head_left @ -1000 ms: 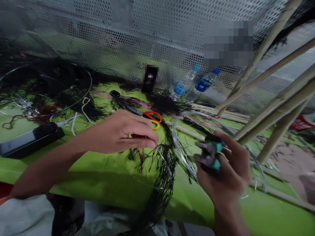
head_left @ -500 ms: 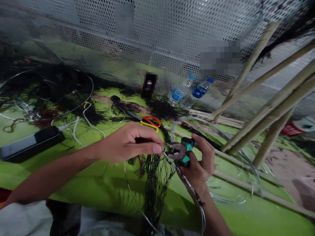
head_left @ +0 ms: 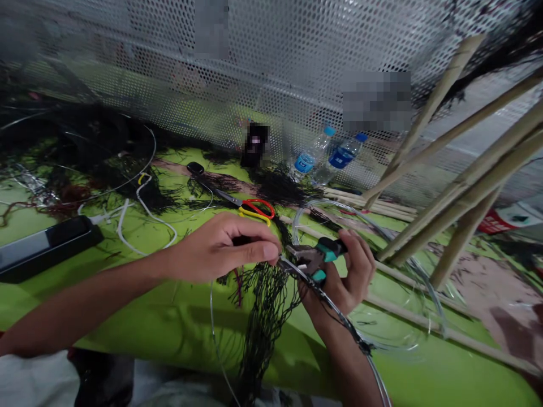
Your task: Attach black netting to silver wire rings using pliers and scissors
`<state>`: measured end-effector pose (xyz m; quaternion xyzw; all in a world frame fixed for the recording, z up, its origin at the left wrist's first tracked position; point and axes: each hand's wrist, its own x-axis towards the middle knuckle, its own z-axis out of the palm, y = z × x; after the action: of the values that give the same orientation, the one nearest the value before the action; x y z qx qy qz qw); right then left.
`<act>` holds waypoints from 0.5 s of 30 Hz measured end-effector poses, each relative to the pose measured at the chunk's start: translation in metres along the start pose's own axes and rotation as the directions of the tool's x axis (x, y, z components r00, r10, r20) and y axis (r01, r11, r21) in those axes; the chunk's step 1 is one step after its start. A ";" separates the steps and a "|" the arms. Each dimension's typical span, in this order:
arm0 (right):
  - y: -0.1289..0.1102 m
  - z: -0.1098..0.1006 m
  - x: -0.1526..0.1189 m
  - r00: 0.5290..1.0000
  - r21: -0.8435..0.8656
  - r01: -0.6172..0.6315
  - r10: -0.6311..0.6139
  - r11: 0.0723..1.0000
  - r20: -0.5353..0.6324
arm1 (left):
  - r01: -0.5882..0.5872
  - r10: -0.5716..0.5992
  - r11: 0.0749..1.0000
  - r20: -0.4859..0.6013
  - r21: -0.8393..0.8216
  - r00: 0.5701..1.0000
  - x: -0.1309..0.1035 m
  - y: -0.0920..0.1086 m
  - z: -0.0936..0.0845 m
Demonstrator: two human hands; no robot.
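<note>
My left hand (head_left: 231, 244) pinches the end of a silvery wire (head_left: 339, 312) between thumb and forefinger. Black netting (head_left: 263, 333) hangs below that pinch, and dark strands are wound along the wire. My right hand (head_left: 345, 280) grips pliers with black and teal handles (head_left: 326, 249). Their jaws are spread apart and sit by the wire, just right of my left fingertips; whether they touch it I cannot tell. Beyond my left hand lie scissors (head_left: 257, 209) with one red and one yellow handle loop.
Two water bottles (head_left: 341, 155) stand by the perforated metal sheet (head_left: 280, 73). Bamboo poles (head_left: 466, 186) lean at the right over coiled clear wire (head_left: 439, 308). A black box (head_left: 46, 246) with white cables lies at left on the green surface (head_left: 148, 294). Dark netting (head_left: 93, 141) is heaped behind.
The pliers have tilted and their upper handle has swung up slightly to the right. The trailing wire has shifted right across my right forearm. My left hand keeps its pinch.
</note>
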<state>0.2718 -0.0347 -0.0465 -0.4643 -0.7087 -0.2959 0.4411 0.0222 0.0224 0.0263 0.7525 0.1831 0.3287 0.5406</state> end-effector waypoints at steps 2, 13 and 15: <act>0.000 0.001 0.002 1.000 0.022 -0.009 0.009 1.000 0.006 | 0.013 -0.013 0.999 0.015 -0.036 1.000 0.000 -0.001 0.001; -0.001 0.004 0.000 1.000 0.012 0.028 -0.028 1.000 -0.013 | 0.024 -0.008 0.991 0.121 -0.135 0.993 0.001 -0.008 0.004; 0.000 0.005 -0.001 1.000 0.010 0.016 -0.016 1.000 -0.009 | 0.053 -0.031 0.987 0.142 -0.152 0.989 -0.001 -0.010 0.004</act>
<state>0.2702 -0.0309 -0.0499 -0.4551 -0.7118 -0.2980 0.4443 0.0251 0.0230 0.0162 0.7250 0.1347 0.2774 0.6158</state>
